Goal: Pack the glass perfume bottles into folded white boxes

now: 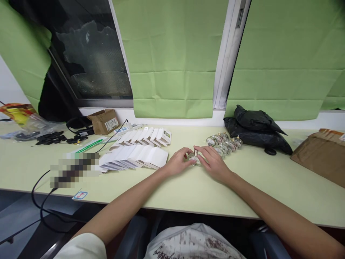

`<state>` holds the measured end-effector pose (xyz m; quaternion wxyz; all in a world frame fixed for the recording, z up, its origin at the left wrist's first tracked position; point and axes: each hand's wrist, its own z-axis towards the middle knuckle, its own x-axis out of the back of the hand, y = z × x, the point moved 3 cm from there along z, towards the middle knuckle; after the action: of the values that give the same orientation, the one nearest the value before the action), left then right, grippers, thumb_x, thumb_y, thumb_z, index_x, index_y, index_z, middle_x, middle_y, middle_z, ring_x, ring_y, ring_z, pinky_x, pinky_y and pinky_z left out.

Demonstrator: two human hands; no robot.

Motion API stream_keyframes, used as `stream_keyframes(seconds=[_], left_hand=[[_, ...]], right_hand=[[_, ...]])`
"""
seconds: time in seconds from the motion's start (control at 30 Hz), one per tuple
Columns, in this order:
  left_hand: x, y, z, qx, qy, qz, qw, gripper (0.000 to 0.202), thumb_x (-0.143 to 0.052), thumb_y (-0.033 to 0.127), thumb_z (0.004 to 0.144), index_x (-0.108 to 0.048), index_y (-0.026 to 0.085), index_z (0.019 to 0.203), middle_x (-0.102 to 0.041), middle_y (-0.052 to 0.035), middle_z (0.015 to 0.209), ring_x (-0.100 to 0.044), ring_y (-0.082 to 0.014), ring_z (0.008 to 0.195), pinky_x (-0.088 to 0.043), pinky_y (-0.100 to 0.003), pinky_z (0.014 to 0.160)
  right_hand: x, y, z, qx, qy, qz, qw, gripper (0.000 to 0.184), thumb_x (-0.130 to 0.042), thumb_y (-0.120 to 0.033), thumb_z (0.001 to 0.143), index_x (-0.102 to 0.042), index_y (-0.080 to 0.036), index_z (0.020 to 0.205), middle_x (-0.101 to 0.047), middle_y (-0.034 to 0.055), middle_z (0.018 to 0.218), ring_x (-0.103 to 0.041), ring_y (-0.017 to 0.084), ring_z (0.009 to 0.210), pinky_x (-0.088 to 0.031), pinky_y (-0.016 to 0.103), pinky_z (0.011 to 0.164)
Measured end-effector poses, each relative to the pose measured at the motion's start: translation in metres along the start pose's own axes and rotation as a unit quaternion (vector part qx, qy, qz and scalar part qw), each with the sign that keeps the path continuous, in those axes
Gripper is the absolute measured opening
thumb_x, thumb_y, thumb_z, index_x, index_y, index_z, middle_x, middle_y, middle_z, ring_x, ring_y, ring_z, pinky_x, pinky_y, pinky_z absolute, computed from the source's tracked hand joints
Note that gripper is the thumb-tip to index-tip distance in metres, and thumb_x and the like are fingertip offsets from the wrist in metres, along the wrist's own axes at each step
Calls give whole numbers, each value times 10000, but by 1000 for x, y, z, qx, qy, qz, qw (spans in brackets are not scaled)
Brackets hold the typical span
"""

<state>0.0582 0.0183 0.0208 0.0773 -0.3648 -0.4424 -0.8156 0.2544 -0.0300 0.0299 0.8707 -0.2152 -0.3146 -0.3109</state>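
A small round glass perfume bottle (195, 160) with a shiny metallic top stands on the table between my hands. My left hand (180, 160) is closed around its left side, fingers curled behind and thumb in front. On the other side, my right hand (212, 161) has its fingertips at the bottle's metallic top (195, 152) and its thumb near the glass. Behind my right hand sits a cluster of several similar glass bottles (225, 145) with gold-coloured necks. Left of my left hand, white cardboard boxes (134, 156) lie overlapping in two rows.
Black plastic bags (254, 131) lie at the back right, near a brown carton (322, 154). An open small carton (104, 122) stands at the back left, beside black cables and plastic wrapping (35, 126). A cable (36, 201) hangs over the front edge.
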Motion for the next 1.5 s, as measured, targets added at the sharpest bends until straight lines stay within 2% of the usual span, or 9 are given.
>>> stream_keyframes(seconds=[0.23,0.43,0.63,0.73,0.93,1.0,1.17,1.37,1.5], left_hand=[[1,-9,2,15,57,41,997,310,-712,485,910,-622,255,1098,-666,0,1113,-610,-169,858,-475,-309,791],[6,-23,5,52,104,74,990,283,-687,453,933,-619,258,1126,-641,-10,1114,-600,-153,763,-460,-306,732],[8,-27,6,66,119,83,987,273,-686,402,941,-622,254,1161,-626,-29,1160,-602,-147,730,-477,-334,765],[8,-24,6,70,122,73,987,306,-690,387,941,-604,268,1209,-603,-29,1209,-608,-136,723,-490,-341,789],[9,-16,4,61,138,53,987,394,-677,430,950,-545,291,1295,-548,-44,1326,-612,-132,757,-504,-339,793],[10,-14,4,54,145,52,987,396,-664,433,958,-532,293,1304,-540,-47,1335,-614,-134,769,-503,-340,795],[11,-11,3,38,157,54,985,375,-654,392,965,-523,284,1300,-539,-54,1308,-607,-136,774,-498,-336,783],[12,-9,3,33,167,52,984,378,-660,358,957,-507,282,1294,-522,-45,1247,-577,-125,752,-484,-324,772],[13,-7,2,44,183,46,981,382,-656,387,957,-478,264,1272,-520,-43,1191,-532,-123,735,-463,-310,748]], right_hand=[[5,9,1,-39,19,-71,997,372,-439,-257,1081,-523,-241,1443,-655,106,1262,-585,285,1159,-451,453,1017],[24,37,1,-129,66,-199,969,315,-406,-258,1073,-627,-185,1285,-651,124,1143,-568,296,1047,-425,421,922],[30,50,-2,-198,21,-291,936,320,-396,-247,1055,-628,-150,1253,-621,168,1166,-545,321,1043,-397,419,898],[30,49,-2,-214,-3,-306,928,281,-409,-252,1050,-639,-144,1170,-602,178,1170,-551,318,1032,-400,403,860],[29,54,-4,-238,-23,-330,913,249,-421,-232,1042,-608,-125,1166,-586,203,1165,-557,326,1021,-420,396,825],[28,59,-6,-237,-29,-324,915,250,-404,-203,1042,-602,-115,1168,-592,202,1139,-560,321,1024,-434,401,856],[22,68,-9,-215,-9,-252,944,331,-329,-121,1031,-566,-122,1261,-600,185,1174,-560,296,1118,-457,400,947],[11,71,-10,-186,28,-125,974,411,-285,-197,1037,-546,-164,1354,-628,169,1248,-591,299,1171,-500,424,960],[10,65,-8,-177,29,-64,982,416,-263,-229,1053,-546,-172,1353,-642,148,1272,-590,273,1208,-478,418,1024]])
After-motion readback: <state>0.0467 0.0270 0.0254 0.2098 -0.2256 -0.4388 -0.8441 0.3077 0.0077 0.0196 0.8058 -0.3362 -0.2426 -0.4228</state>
